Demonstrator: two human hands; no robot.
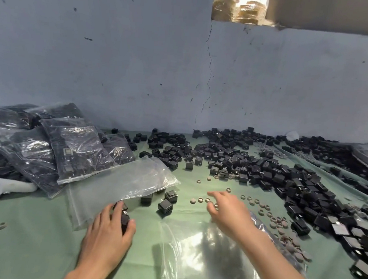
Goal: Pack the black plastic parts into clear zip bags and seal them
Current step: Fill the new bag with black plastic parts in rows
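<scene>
Gripped a few black parts [123, 216] in the curled left hand [110, 230], at the near edge of a clear zip bag [118, 184]. Held the right hand [227, 211] loose-fingered, grasping nothing, over grey rings [200, 199] on the green cloth [27, 248]. Showed a heap [264, 167] of loose parts right, filled bags [74, 148] left.

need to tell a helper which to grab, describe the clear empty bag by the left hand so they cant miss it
Find the heap of filled bags at the left of the green cloth. Resting against its near side, beyond the left hand gripping black parts, lies the empty bag. Its neighbours are dark with parts; this one is see-through.
</scene>
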